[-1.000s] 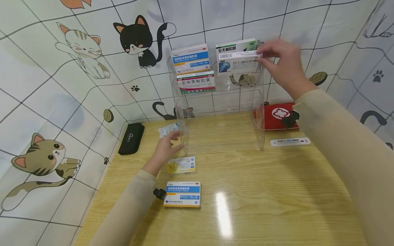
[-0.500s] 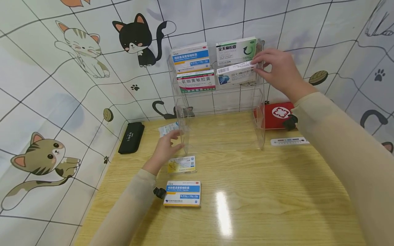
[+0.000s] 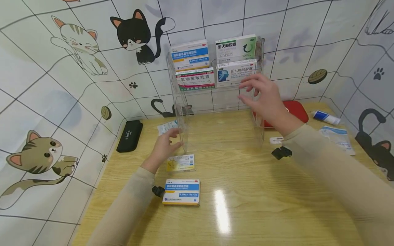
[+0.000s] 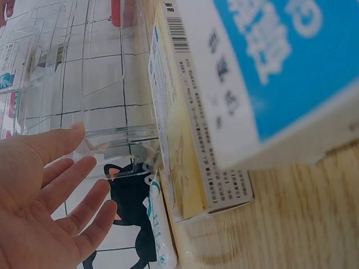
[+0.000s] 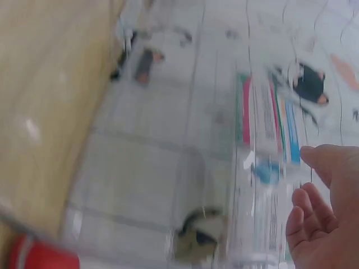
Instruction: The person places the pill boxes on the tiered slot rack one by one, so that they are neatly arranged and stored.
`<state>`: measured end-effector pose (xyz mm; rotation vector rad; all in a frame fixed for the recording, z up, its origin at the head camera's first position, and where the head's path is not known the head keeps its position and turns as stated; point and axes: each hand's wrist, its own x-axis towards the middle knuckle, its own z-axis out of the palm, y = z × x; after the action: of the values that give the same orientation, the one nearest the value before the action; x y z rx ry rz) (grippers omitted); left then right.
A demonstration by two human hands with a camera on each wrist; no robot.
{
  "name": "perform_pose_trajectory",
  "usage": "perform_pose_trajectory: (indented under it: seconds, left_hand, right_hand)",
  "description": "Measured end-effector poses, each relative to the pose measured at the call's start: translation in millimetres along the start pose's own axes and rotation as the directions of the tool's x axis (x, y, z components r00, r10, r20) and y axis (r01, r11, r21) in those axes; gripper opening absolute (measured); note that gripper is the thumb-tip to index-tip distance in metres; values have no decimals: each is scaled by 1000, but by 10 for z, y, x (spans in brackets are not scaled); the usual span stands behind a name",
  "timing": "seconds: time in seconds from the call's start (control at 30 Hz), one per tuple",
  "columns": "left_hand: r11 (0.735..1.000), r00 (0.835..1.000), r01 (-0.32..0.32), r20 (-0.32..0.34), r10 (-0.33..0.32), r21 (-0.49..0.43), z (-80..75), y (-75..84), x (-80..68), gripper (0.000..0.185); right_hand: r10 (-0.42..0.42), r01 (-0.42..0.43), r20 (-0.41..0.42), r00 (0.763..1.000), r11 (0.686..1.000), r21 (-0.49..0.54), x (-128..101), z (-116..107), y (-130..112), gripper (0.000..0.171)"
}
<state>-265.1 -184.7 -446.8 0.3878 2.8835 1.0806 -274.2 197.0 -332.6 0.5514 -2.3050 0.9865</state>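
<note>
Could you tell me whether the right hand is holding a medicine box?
No, the right hand is open and empty in front of the clear rack.

Your right wrist view is smeared with motion blur: the clear rack (image 5: 247,168) and the boxes in it show only as coloured streaks, no print readable. Your right hand (image 5: 325,218) is cut off by that picture's right and bottom edges, only the fingers in view. In the left wrist view the blue-and-white box (image 4: 269,67) fills the top right, out of focus and cropped by the edges, and your left hand (image 4: 39,207) runs off the left and bottom. From the head camera your right hand (image 3: 264,99) hides part of the red case (image 3: 297,109), and the thermometer (image 3: 276,140) is mostly covered by your sleeve. The small print on the yellow box (image 3: 181,163) is too small to read.
</note>
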Motion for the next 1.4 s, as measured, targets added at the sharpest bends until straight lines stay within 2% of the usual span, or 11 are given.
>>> perform_pose_trajectory:
  seconds: [0.13, 0.23, 0.33, 0.5, 0.67, 0.77, 0.83, 1.0, 1.2, 1.3, 1.4]
  left_hand:
    - [1000, 1000, 4, 7, -4, 3, 3, -3, 10, 52]
    - [1000, 1000, 0, 12, 0, 10, 2, 1, 15, 53]
    - [1000, 1000, 2, 14, -2, 20, -13, 7, 20, 53]
    - [1000, 1000, -4, 28, 3, 30, -34, 21, 23, 53]
    - [999, 999, -29, 26, 28, 39, -35, 10, 41, 54]
    - [998, 999, -37, 28, 36, 46, -38, 5, 50, 54]
    - [998, 999, -31, 30, 30, 53, -38, -8, 56, 54]
    - [998, 999, -15, 38, 13, 68, -58, -12, 67, 56]
    - [998, 999, -14, 50, 10, 69, -77, 39, 47, 56]
    - [997, 999, -16, 46, 13, 71, -74, 35, 45, 56]
    - [997, 999, -20, 42, 17, 72, -73, 32, 47, 56]
  right_hand:
    - [13, -20, 140, 990, 999, 49, -293, 270, -205, 27]
    - [24, -45, 268, 963, 997, 70, -519, 500, -327, 32]
    - [39, -86, 397, 917, 991, 101, -761, 749, -445, 36]
    - [49, -157, 568, 822, 977, 144, -1165, 1074, -636, 39]
    - [0, -150, 684, 730, 976, 160, -1414, 1239, -800, 45]
    - [-9, -132, 727, 687, 982, 137, -1500, 1319, -849, 49]
    - [-4, -129, 744, 668, 984, 120, -1542, 1368, -876, 54]
    - [14, -102, 760, 649, 992, 68, -1619, 1484, -927, 70]
    - [36, -77, 749, 662, 997, 21, -1700, 1568, -954, 76]
    - [50, -115, 741, 669, 993, 38, -1719, 1558, -976, 74]
    - [88, -219, 739, 668, 972, 82, -1735, 1491, -997, 68]
